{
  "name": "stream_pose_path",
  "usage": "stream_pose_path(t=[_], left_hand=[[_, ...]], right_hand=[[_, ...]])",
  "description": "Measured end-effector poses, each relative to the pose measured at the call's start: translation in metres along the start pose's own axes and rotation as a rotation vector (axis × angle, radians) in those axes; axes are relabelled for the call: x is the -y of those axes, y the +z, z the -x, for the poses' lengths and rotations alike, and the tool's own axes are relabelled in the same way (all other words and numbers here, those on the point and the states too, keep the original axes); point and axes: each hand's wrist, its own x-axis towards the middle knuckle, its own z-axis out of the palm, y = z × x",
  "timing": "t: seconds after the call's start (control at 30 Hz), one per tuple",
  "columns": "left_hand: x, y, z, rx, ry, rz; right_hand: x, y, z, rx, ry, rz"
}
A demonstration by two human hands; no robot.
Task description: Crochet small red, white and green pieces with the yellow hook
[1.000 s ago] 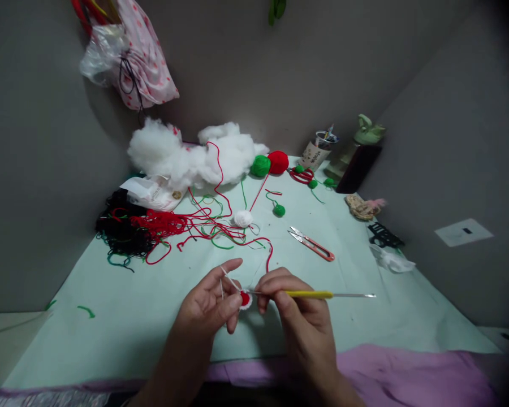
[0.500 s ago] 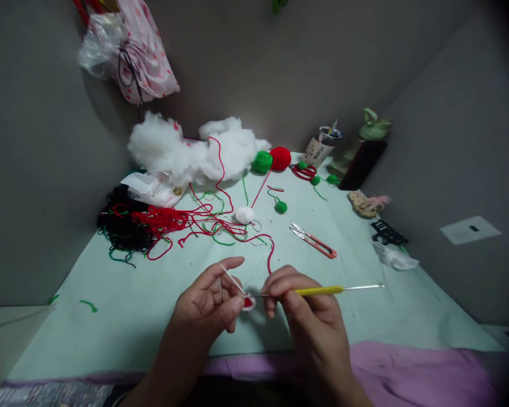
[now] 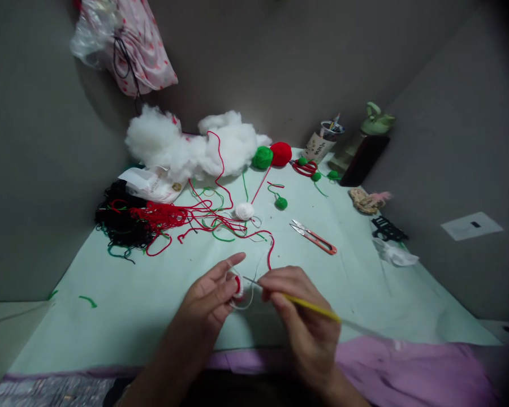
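My left hand (image 3: 210, 294) pinches a small red and white crochet piece (image 3: 238, 285) between thumb and fingers, with its forefinger stretched out and white yarn looped near it. My right hand (image 3: 299, 308) grips a crochet hook with a yellow handle (image 3: 311, 307); the metal tip points up-left toward the piece, and the handle slants down to the right. A red strand (image 3: 270, 251) runs from the work up toward the tangle on the table.
On the pale green table (image 3: 123, 299) lie red thread snips (image 3: 314, 236), a small white yarn ball (image 3: 244, 211), tangled red, green and black yarn (image 3: 152, 220), white stuffing (image 3: 186, 150), green (image 3: 262, 157) and red (image 3: 280, 154) yarn balls, a cup of pens (image 3: 324, 141). A pink bag (image 3: 139, 48) hangs on the wall.
The hook has swung from lying level and pointing right to slanting down-right, its tip drawn back from the piece. My left hand turned the piece slightly; a white loop now hangs below it.
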Motion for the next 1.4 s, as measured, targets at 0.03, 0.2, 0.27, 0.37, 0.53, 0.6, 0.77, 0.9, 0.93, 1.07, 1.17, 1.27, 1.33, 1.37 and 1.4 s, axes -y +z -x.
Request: stream_pose_path(t=[0.03,0.2,0.27,0.37,0.53,0.6,0.77,0.9,0.93,1.07,1.17,1.27,1.33,1.37,1.4], left_hand=[[-0.001,0.0,0.0,-0.01,0.021,-0.005],[0.004,0.004,-0.001,-0.041,0.14,-0.109],[0.008,0.005,-0.002,-0.061,0.163,-0.124],[0.009,0.004,-0.002,-0.056,0.169,-0.116],[0.001,0.001,-0.002,0.118,-0.033,-0.03],[-0.002,0.0,-0.001,0.193,-0.091,0.017],[0.002,0.002,0.0,0.136,-0.008,-0.078],[0.009,0.005,0.0,0.0,0.132,-0.198],[0.01,0.005,0.0,-0.028,0.162,-0.213],[0.009,0.004,0.0,-0.096,0.21,-0.253],[0.008,0.004,0.0,-0.103,0.217,-0.245],[0.007,0.006,0.002,-0.104,0.208,-0.22],[0.007,0.006,0.002,-0.106,0.198,-0.222],[0.007,0.006,0.002,-0.104,0.191,-0.225],[0.007,0.005,0.002,-0.094,0.181,-0.225]], right_hand=[[0.001,0.0,-0.002,-0.047,0.069,-0.101],[0.001,0.006,-0.01,-0.011,0.243,-0.356],[0.001,0.008,-0.01,0.003,0.262,-0.358],[0.0,0.009,-0.007,-0.007,0.276,-0.377],[-0.001,0.006,-0.007,-0.048,0.381,-0.587],[-0.002,0.003,-0.01,-0.095,0.495,-0.703],[-0.004,0.001,-0.015,-0.089,0.654,-0.82],[-0.005,0.006,-0.011,-0.042,0.426,-0.587],[-0.005,0.007,-0.01,-0.032,0.374,-0.529],[-0.003,0.008,-0.008,-0.017,0.302,-0.462],[-0.003,0.008,-0.009,-0.01,0.304,-0.468],[-0.004,0.008,-0.009,-0.002,0.305,-0.471],[-0.006,0.009,-0.008,0.003,0.311,-0.475],[-0.006,0.009,-0.007,-0.002,0.315,-0.477],[-0.007,0.01,-0.007,-0.014,0.317,-0.478]])
